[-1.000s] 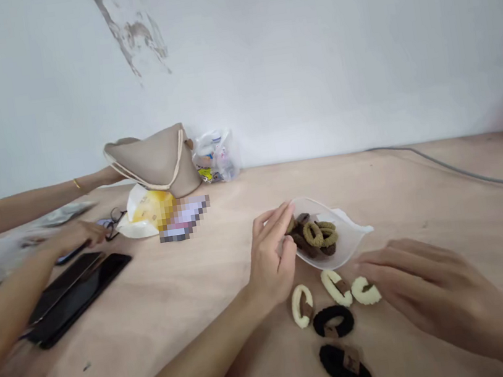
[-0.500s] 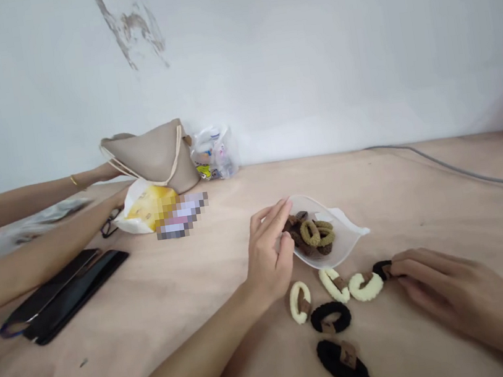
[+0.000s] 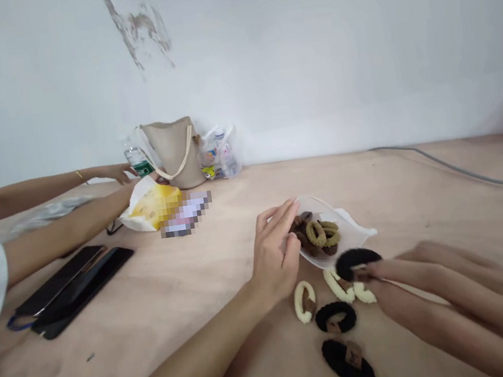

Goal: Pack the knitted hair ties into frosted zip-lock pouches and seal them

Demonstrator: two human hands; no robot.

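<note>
Two black ties (image 3: pixel 341 366) lie near on the worktop (image 3: pixel 201 295); beyond them, the left hand (image 3: pixel 275 260) grips a pouch (image 3: pixel 351 232) at left, the right hand (image 3: pixel 463 296) pinching a third black tie (image 3: pixel 359 255) at near right.

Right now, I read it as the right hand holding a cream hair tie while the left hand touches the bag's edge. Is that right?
Not quite: the hair tie in the right hand is black, not cream, as the head view shows. The left hand does touch the edge of the bag.
</note>
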